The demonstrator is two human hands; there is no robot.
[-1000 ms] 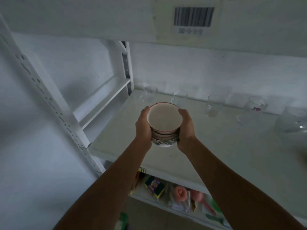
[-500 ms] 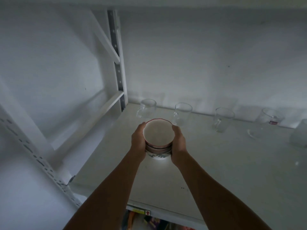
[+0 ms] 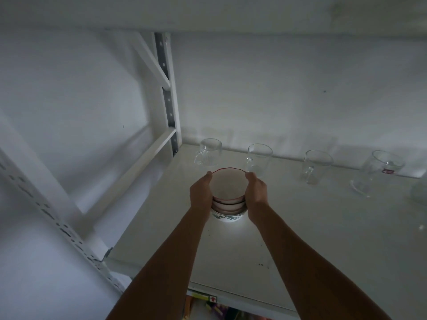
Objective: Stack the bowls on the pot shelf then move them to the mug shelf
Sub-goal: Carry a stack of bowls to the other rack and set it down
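Note:
A stack of several bowls (image 3: 227, 192) stands on the white mug shelf (image 3: 300, 227), left of its middle. The top bowl is white inside with a red rim; the bottom one carries a green leaf pattern. My left hand (image 3: 201, 195) grips the stack's left side and my right hand (image 3: 255, 192) grips its right side, fingers curled round the bowls. The stack's base appears to touch the shelf surface. Behind it stand clear glass mugs (image 3: 258, 159) in a row along the back wall.
More glass mugs sit at the far left (image 3: 209, 152) and to the right (image 3: 315, 166), and one lies tilted (image 3: 376, 173). A white upright post (image 3: 169, 93) and cross rail (image 3: 138, 167) bound the shelf's left side. An upper shelf hangs overhead.
Both hands carried the stack forward and down, deeper onto the mug shelf towards the glass mugs. The view moved in under the upper shelf.

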